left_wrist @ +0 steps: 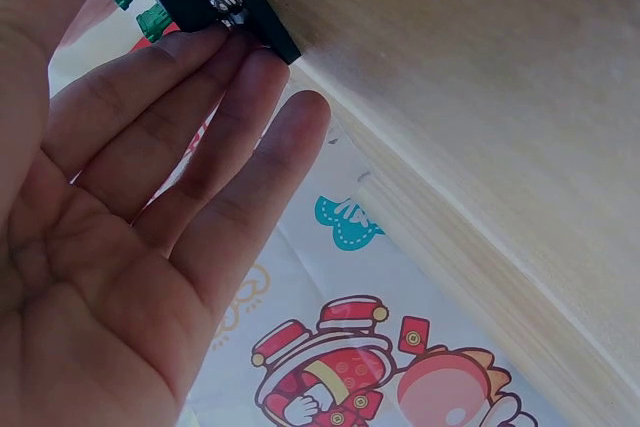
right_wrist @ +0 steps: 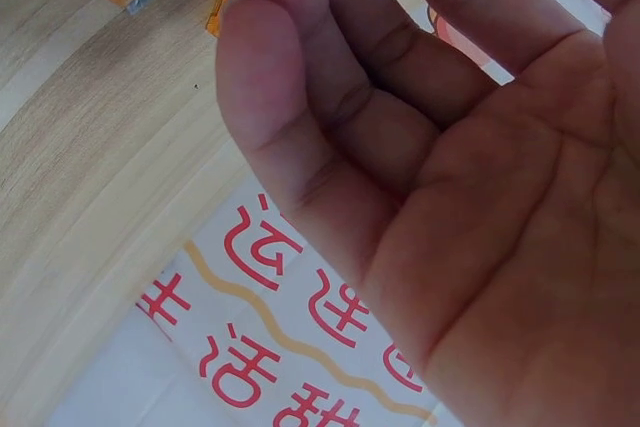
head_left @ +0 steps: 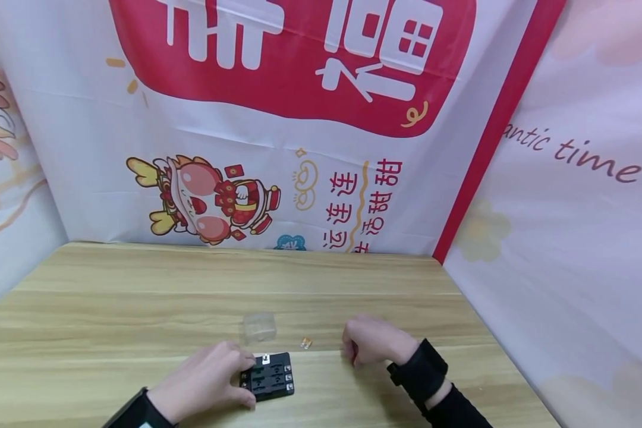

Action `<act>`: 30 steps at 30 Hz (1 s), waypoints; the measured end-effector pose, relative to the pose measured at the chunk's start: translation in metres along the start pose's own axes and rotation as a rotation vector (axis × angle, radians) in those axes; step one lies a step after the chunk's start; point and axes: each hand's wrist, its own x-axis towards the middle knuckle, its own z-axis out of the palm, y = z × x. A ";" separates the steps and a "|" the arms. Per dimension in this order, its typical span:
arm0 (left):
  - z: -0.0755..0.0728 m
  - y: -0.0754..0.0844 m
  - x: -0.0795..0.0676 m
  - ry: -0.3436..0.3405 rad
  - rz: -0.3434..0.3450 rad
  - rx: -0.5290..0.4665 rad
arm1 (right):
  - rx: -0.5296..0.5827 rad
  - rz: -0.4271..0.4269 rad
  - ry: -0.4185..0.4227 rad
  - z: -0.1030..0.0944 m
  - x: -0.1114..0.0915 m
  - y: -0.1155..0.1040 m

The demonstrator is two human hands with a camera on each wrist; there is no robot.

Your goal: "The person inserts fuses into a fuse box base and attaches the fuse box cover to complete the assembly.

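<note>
Wood-grain desk (head_left: 155, 285), black block (head_left: 274, 377) gripped by half-open left hand (head_left: 207, 375), clear cover (head_left: 260, 327) nearer far edge, orange piece (head_left: 307, 343) between hands, right hand (head_left: 375, 340) curled, any hold indiscernible.

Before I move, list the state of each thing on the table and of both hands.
Black block: top uncovered
Left hand: gripping the block's left side
Clear plastic box: on the table, apart from the block; open or closed, unclear
Small orange parts: loose on the table
Right hand: fingers curled; whether holding anything, unclear
</note>
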 end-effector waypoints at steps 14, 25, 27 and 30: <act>0.000 0.000 0.002 -0.012 0.017 -0.015 | -0.040 0.002 0.015 -0.001 0.000 -0.001; -0.002 0.002 0.002 0.000 0.017 0.022 | -0.007 0.001 -0.008 -0.004 -0.001 -0.001; -0.002 0.002 0.002 0.000 0.015 0.015 | -0.002 0.003 -0.007 -0.004 -0.001 -0.001; -0.002 0.002 0.001 0.002 0.012 0.009 | 0.010 0.015 -0.006 -0.005 -0.001 -0.001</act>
